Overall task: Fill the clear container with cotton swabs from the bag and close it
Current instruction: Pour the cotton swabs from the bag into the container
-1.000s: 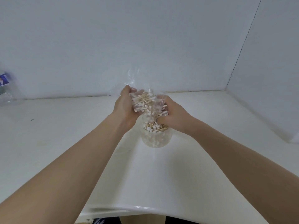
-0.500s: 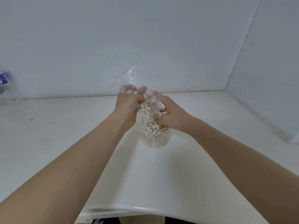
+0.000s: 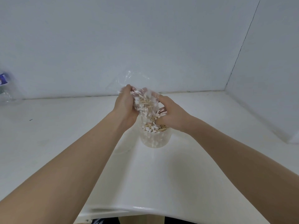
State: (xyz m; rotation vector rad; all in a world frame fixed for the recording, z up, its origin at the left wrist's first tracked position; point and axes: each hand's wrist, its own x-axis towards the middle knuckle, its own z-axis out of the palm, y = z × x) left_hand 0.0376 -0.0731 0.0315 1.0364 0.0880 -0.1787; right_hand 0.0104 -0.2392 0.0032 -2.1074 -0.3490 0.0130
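Left hand: your left hand (image 3: 125, 105) is curled round the left side of the clear plastic bag (image 3: 142, 97), gripping it above the container.
Right hand: your right hand (image 3: 172, 116) grips the bag's right side, fingers bent into the plastic, its lower edge just above the container's rim.
Bag: you hold it between both hands, straight over the mouth of the container. Its loose, crumpled end sticks up and away toward the far wall (image 3: 145, 38).
Cotton swabs: a bundle of cotton swabs (image 3: 145, 105) with pale wooden sticks sits inside the bag between your palms; more lie heaped at the top of the container below.
Container: the clear container (image 3: 155, 137) stands upright on the white table (image 3: 202, 167), centre of the scene, a little right of your left forearm, already packed with swabs up to about its rim.
Lid: a faint clear round shape lies on the table just left of the container; you cannot tell from here what it is.
Far left: a blurred clear bottle with a blue label (image 3: 4, 88) stands at the table's far left edge.
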